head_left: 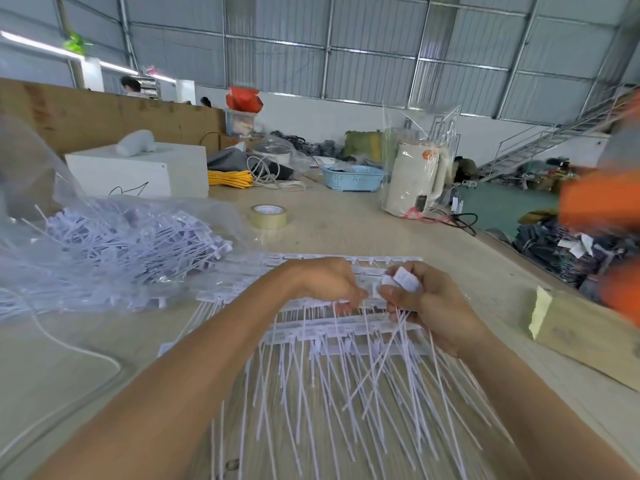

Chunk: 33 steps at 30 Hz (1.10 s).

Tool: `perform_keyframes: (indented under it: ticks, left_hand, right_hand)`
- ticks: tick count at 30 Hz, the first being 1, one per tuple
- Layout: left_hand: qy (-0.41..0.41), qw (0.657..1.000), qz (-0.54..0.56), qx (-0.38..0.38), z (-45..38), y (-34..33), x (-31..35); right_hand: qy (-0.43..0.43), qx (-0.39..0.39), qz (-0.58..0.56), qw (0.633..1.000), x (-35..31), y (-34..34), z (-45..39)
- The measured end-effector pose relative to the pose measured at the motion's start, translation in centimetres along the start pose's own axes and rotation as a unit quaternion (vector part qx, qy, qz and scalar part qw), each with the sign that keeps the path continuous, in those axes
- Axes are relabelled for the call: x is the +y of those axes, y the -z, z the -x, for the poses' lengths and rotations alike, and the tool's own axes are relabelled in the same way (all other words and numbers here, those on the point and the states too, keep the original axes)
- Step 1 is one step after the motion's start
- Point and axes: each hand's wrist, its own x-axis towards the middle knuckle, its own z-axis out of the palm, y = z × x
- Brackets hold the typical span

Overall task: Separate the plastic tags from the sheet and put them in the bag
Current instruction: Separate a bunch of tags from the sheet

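Note:
White plastic tag sheets (311, 332) lie stacked on the table in front of me, their long thin tails fanning toward me. My left hand (329, 284) rests on the top sheet and pinches a tag at its row of heads. My right hand (426, 301) grips a small bunch of separated tags (403, 280), their heads sticking up above my fingers and their tails hanging below. A clear plastic bag (104, 244) full of loose white tags lies at the left, mouth toward the sheets.
A tape roll (268, 216) sits behind the sheets. A white box (138, 171), yellow cord, blue basket (353, 178) and bagged white kettle (415, 178) stand farther back. A wooden block (585, 334) lies at right. A person in orange sleeves (602, 202) stands at the right edge.

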Motion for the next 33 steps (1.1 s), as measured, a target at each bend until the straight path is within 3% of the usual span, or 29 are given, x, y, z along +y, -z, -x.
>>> perform_keyframes:
  ticks: [8, 13, 18, 22, 25, 33]
  left_hand:
    - [-0.009, 0.995, 0.091, 0.032, 0.1, 0.0, -0.1]
    - [0.009, 0.985, 0.170, 0.021, -0.2, -0.1, 0.3]
    - [0.069, 0.971, 0.229, -0.001, -0.5, -0.1, 0.1]
    - [0.120, 0.963, 0.235, -0.048, -0.5, 0.2, -0.2]
    - [0.108, 0.949, 0.278, -0.098, -0.5, 0.5, -0.5]
    - [0.060, 0.917, 0.321, -0.229, -0.7, 1.1, -0.6]
  right_hand:
    - [0.027, -0.046, 0.031, 0.998, 0.4, 0.3, -0.1]
    - [0.060, 0.009, 0.055, 0.997, 0.4, -0.2, 0.1]
    - [0.104, 0.017, 0.077, 0.991, 0.2, -1.3, 0.4]
    - [0.121, 0.002, 0.123, 0.985, 0.2, -1.4, 0.5]
    - [0.169, -0.011, 0.164, 0.972, 0.2, -0.9, 0.3]
    - [0.116, -0.087, -0.005, 0.989, 0.5, 0.0, 0.0]
